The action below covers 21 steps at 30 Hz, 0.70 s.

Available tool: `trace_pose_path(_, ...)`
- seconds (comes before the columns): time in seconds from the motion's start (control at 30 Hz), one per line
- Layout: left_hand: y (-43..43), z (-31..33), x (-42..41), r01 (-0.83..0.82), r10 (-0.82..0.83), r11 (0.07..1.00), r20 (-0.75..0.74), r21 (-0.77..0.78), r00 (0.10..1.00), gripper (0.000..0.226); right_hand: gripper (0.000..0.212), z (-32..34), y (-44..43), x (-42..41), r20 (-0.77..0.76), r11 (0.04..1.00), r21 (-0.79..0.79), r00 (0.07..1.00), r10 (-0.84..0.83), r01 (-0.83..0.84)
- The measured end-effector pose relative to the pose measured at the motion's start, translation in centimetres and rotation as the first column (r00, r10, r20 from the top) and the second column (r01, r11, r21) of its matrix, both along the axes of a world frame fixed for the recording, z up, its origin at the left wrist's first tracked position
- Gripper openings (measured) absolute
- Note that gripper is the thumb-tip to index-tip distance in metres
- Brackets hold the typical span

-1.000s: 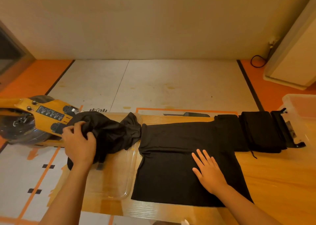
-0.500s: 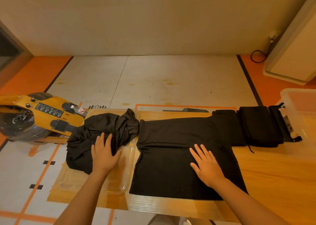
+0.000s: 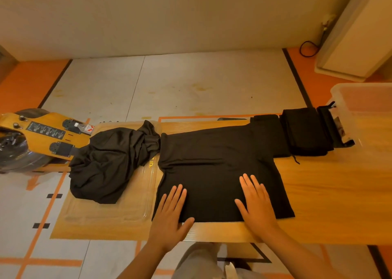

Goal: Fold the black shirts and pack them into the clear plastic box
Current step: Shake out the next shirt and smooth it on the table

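A: Where are the hands?

B: Both lie flat on the black shirt (image 3: pixel 212 168) spread out in the middle of the bench (image 3: pixel 331 194). The left hand (image 3: pixel 169 217) rests at the shirt's near left corner, fingers straight and close together and thumb out to the side. Its palm lies half on the cloth and half on the bare wood.

A: And the other?

B: The right hand (image 3: pixel 256 206) is laid palm down nearer the shirt's right side, fingers slightly fanned and pointing at the far edge. Neither hand pinches anything.

A: How does the shirt lie?

B: Smooth, its hem along the near edge of the bench. One sleeve reaches right along the far edge and touches a pile of folded shirts (image 3: pixel 305 130).

A: The box?

B: The clear plastic box (image 3: pixel 364 109) stands at the right end of the bench, just beside that pile. I cannot tell whether any cloth is inside.

A: Anything at the left end?

B: A crumpled shirt (image 3: pixel 108 164) — bunched in a heap on a clear tray (image 3: pixel 137 204) that lies flat by the left edge. Its far tip touches the flat shirt's collar corner. Beyond the left edge stands a yellow machine (image 3: pixel 42 134) — the heap leans against it.
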State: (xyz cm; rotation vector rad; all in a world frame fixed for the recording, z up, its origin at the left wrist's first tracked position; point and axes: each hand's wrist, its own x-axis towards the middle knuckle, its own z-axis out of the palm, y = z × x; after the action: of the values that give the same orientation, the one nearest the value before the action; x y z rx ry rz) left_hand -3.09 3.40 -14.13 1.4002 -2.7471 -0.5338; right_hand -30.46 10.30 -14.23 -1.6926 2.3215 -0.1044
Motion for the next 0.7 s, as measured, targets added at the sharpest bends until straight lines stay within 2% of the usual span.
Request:
trace_pose_path(0.07,0.2,-0.5,0.5,-0.04,0.04,0.999,0.035,0.014,0.999,0.081,0.071,-0.5,1.3,-1.1,-0.018,0.999,0.03,0.999,-0.044,0.044)
trace_pose_path(0.23,1.8,-1.4,1.2,-0.013,0.011,1.0,0.116,0.02,0.993,0.1,0.069,-0.6,3.4,-2.0,-0.005,0.988,0.153,1.0,-0.015,0.016)
trace_pose_path(0.47,3.7,-1.5,2.1,0.073,-0.07,0.997,0.174,-0.01,0.982,0.114,0.11,-0.8,7.0,-2.8,0.0,0.958,0.201,0.978,0.207,-0.203)
trace_pose_path(0.57,4.5,-1.7,2.2,0.021,-0.012,0.998,0.142,-0.063,0.99,0.115,0.131,-0.9,7.9,-3.3,0.023,0.931,0.224,0.957,0.289,-0.287)
trace_pose_path(0.63,5.0,-2.0,2.2,-0.008,0.021,0.996,0.146,-0.091,0.989,0.122,0.148,-1.4,8.1,-3.6,0.022,0.937,0.194,0.956,0.292,-0.291)
trace_pose_path(0.7,5.4,-2.2,2.5,-0.002,0.017,0.996,0.178,-0.085,0.984,0.127,0.155,-1.6,8.4,-3.8,-0.008,0.941,0.152,0.952,0.306,-0.302)
